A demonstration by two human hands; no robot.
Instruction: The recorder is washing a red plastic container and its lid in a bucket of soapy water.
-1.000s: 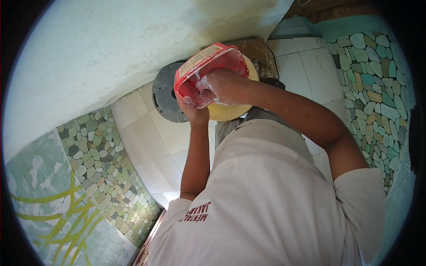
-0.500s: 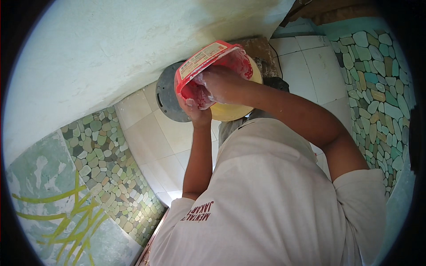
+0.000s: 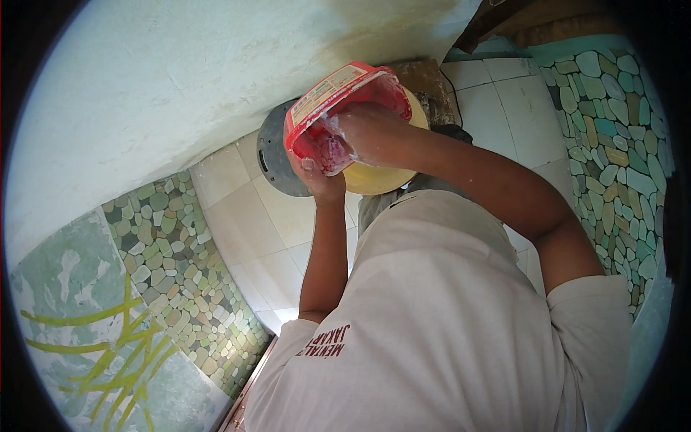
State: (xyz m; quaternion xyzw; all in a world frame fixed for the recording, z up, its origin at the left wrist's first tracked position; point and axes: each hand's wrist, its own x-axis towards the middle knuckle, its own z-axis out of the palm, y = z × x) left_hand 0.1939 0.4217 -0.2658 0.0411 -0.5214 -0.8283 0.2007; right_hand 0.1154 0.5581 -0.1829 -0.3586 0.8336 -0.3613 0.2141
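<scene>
A red plastic tub (image 3: pixel 327 97) with a pale label is tilted so that its mouth faces me. White residue coats its inside. My left hand (image 3: pixel 315 176) is closed on its lower left rim, with the thumb showing and the other fingers behind the wall. Inside the mouth is my right hand (image 3: pixel 374 133), smeared with white; its fingers are hidden, so I cannot tell what they hold, if anything. Beneath the tub is a yellow bucket (image 3: pixel 374 181), partly covered by it. A dark grey round plastic piece (image 3: pixel 282 173) shows behind at the left.
A pale wall (image 3: pixel 180 86) rises just beyond the tub. Light floor tiles (image 3: pixel 241 205) lie below, with pebble mosaic strips (image 3: pixel 180 273) on both sides. A brown, stained block (image 3: pixel 425 83) stands by the wall, near a thin dark cable (image 3: pixel 455 93).
My right hand has shifted slightly right inside the tub, baring more of its white-streaked inner wall. My left hand keeps its hold, and the tub stays about where it was.
</scene>
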